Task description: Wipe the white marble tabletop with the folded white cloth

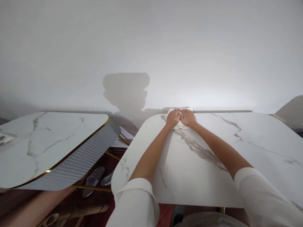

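Note:
Both arms reach forward over a white marble-patterned table [201, 186]. At its far edge, close to the wall, a white cloth [181, 125] lies bunched on the surface. My left hand [173, 118] presses down on the cloth's left part, its fingers closed over it. Right beside it, my right hand [188, 118] holds the cloth's right part in the same way, and the two hands touch or nearly touch. Some of the cloth is hidden beneath the palms.
A plain pale wall [201, 47] rises behind the table. To the left stands a second marble-patterned table [59, 135] with a gold edge and ribbed side. Grey slippers [94, 178] lie on a rack below, between the tables. Another table edge shows at far right.

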Available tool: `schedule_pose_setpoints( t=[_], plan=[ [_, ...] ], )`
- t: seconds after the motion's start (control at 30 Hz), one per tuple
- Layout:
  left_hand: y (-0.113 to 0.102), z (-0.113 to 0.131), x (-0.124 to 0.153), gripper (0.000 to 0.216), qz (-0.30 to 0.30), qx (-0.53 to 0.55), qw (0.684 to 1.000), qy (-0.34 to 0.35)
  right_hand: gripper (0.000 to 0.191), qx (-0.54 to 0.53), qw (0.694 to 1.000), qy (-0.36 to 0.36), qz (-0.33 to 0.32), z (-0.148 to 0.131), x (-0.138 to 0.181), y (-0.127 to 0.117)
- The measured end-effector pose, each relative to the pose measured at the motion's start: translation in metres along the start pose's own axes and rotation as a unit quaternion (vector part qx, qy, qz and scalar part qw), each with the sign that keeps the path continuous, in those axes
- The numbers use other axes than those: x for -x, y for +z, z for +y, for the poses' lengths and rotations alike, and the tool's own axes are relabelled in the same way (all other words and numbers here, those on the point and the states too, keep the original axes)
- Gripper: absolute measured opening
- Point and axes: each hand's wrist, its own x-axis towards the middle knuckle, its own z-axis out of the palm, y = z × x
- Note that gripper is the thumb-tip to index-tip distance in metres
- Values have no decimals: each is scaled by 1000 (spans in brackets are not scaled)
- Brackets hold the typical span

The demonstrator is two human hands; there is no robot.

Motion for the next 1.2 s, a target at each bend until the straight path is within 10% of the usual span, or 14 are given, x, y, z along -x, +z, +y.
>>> schedule_pose_setpoints(
  t=[0.3, 0.8, 1.0, 1.2],
  plan=[
    [-29, 19, 58, 45, -35, -14, 998, 51, 54, 18, 1000, 16, -7, -34, 60, -7],
    [-80, 90, 246, 52, -32, -77, 995, -52, 55, -54, 992, -112, -13, -107, 220, -40],
    [-64, 132, 250, 52, -42, -52, 996, -58, 56, -48, 992, -113, -15, -75, 252, -55],
    [-45, 141, 199, 49, -54, -48, 997, -27, 55, -31, 995, -95, -8, -34, 224, -54]
  ],
)
